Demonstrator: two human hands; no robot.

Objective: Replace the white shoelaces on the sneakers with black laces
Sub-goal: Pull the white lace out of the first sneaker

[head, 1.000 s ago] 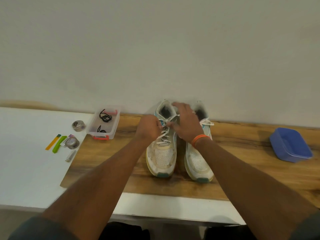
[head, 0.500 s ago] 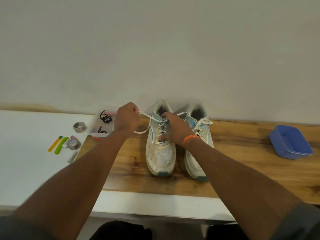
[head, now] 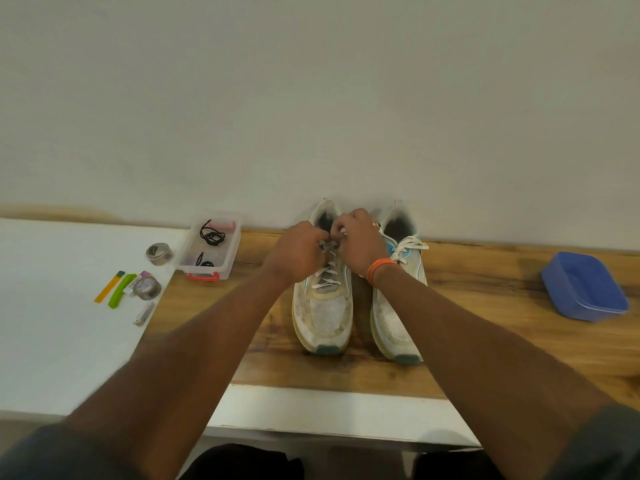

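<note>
1. My left hand (head: pixel 297 255) had its fingers curled in at the top of the left sneaker (head: pixel 323 296), pinching the white lace (head: pixel 327 268) near the upper eyelets.
2. My right hand (head: pixel 358 241), with an orange wristband (head: pixel 379 270) on its wrist, was curled over the same spot, pinching that lace just beside the left hand.
3. The right sneaker (head: pixel 398 299) stood touching the left one, toes toward me, its own white lace still tied in a bow (head: pixel 408 245).
4. Both sneakers rested on the wooden tabletop (head: pixel 485 306) against the wall.
5. To the left, a clear box (head: pixel 209 249) held the black laces (head: pixel 212 235).
6. Well off to the right sat a blue tub (head: pixel 583 287).
</note>
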